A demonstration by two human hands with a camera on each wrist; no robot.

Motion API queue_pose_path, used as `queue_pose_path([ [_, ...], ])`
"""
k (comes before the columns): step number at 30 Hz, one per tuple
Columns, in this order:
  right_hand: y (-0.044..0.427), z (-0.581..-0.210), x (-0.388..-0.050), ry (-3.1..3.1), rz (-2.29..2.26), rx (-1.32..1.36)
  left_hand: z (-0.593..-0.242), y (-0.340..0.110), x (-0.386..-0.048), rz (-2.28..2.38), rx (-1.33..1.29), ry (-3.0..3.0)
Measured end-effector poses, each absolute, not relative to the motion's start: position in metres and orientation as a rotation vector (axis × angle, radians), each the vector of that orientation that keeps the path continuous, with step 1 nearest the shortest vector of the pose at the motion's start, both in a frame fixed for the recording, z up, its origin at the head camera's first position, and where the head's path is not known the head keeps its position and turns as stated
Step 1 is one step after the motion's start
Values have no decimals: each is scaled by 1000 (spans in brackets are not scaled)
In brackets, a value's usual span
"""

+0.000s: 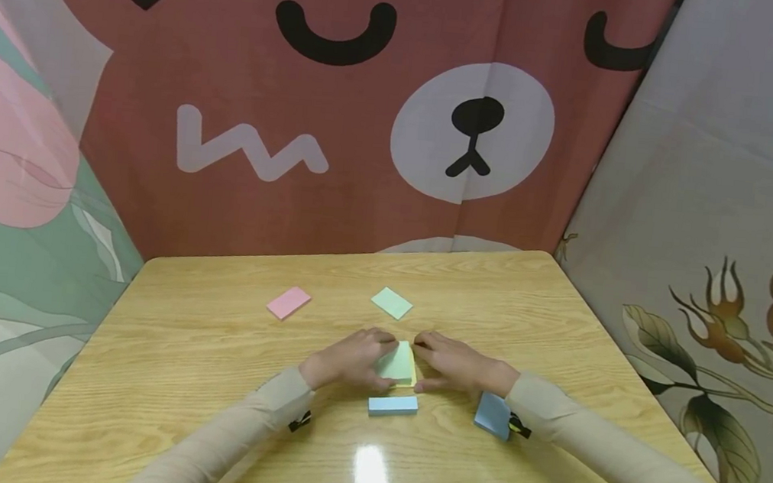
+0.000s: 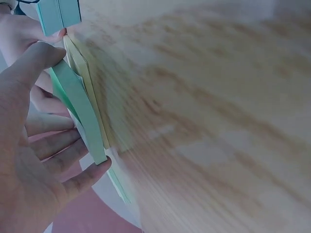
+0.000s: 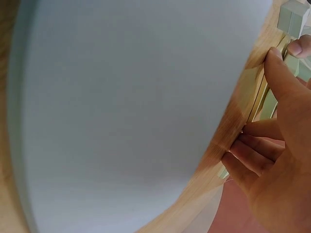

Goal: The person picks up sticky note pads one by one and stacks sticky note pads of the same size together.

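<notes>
A green sticky-note pad (image 1: 395,363) lies over a yellow pad (image 1: 414,374) near the middle of the wooden table. My left hand (image 1: 357,357) grips the green pad by its edges, thumb at the near side; in the left wrist view the fingers of that hand (image 2: 43,131) span the green pad (image 2: 81,104), which sits on the yellow one (image 2: 90,82). On the other side my right hand (image 1: 456,363) holds the yellow pad's edge between thumb and fingertips; the right wrist view shows this hand (image 3: 277,141) at the thin yellow pad (image 3: 257,102).
A light blue block of notes (image 1: 393,405) lies just in front of the hands. A blue pad (image 1: 493,416) is beneath the right wrist. Farther back lie a pink pad (image 1: 288,303) and a small green pad (image 1: 392,302). Printed cloths hang behind the table (image 1: 202,294).
</notes>
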State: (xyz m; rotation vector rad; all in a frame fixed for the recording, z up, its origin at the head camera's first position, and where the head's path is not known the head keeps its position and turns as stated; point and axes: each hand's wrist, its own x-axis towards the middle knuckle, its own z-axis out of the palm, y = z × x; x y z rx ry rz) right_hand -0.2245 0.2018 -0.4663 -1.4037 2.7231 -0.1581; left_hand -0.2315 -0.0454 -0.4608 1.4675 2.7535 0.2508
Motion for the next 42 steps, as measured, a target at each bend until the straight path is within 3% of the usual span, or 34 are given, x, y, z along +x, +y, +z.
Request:
queue_pose_path([
  [26, 201, -464, -222, 2719, -153, -1386, -465, -41, -228, 181, 1383, 2736],
  [42, 202, -470, -224, 2725, -185, -1407, -468, -70, -224, 269, 1324, 2724],
])
